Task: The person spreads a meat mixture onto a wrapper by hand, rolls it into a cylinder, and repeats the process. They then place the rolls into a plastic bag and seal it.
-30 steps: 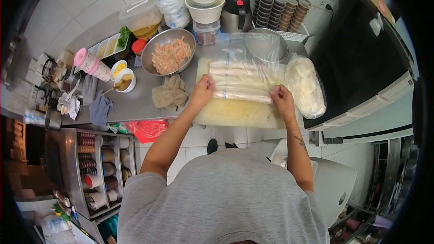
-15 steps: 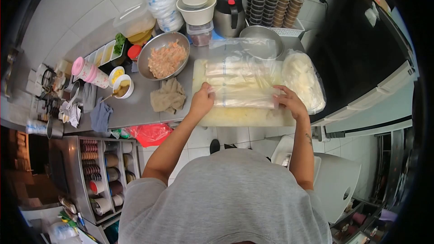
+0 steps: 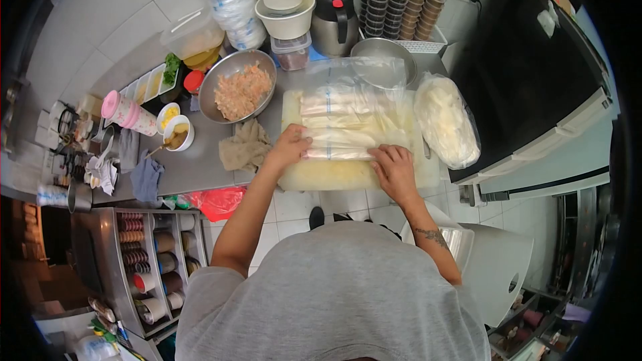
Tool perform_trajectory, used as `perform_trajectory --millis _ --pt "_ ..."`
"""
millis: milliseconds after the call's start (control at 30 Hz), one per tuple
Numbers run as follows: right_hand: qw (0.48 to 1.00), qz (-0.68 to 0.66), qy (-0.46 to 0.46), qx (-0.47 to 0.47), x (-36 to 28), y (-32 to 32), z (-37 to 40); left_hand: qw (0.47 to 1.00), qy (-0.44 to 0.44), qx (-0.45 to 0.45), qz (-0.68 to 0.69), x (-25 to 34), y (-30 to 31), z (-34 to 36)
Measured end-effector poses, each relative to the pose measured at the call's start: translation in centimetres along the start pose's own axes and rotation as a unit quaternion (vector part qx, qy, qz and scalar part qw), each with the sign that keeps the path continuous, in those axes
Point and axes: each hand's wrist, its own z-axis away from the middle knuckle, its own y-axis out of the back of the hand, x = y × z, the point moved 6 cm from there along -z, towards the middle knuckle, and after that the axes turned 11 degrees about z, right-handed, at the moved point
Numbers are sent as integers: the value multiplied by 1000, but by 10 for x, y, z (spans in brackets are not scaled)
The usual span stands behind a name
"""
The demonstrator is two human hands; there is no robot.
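A clear plastic bag [image 3: 348, 80] lies flat on a pale yellow cutting board [image 3: 334, 177]. Inside it, several long pale rolls [image 3: 334, 105] sit side by side, some pinkish through their wrapping. My left hand [image 3: 289, 146] is closed on the bag at the left end of the nearest roll [image 3: 341, 154]. Fingers bent over the same roll's right end, my right hand [image 3: 396, 172] grips the plastic there. Right of the board is a bag of white sheets [image 3: 447, 120], which look like wrappers.
A steel bowl of pinkish minced filling [image 3: 242, 93] stands left of the board, with a beige cloth [image 3: 245, 147] in front. Behind are a steel pan [image 3: 394, 53], a thermal jug [image 3: 334, 23] and stacked lidded cups [image 3: 401, 10]. A dark appliance [image 3: 535, 60] borders the right.
My right hand has moved left and toward me, from the bag's right edge onto the near roll. My left hand has lowered slightly. The plastic's near fold now lies flatter over the roll.
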Motion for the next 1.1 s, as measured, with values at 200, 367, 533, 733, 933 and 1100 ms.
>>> perform_trajectory --millis 200,367,533,733,933,1100 --pt "1000 -2 2 -12 2 1 -3 967 -185 67 -162 34 30 -45" --pt "1000 2 0 -22 2 -2 -6 960 -154 182 -149 37 29 -149" --pt "1000 0 -17 -20 3 -4 -5 995 26 37 94 22 23 -168" --pt "1000 13 -14 0 -2 1 -5 888 -240 -43 -390 67 -24 -125" --pt "1000 15 -19 3 -5 -2 -7 877 -142 -149 -434 79 -37 -120" --pt "999 23 -26 -3 -2 -7 -5 846 -146 -291 -422 63 -45 -145"
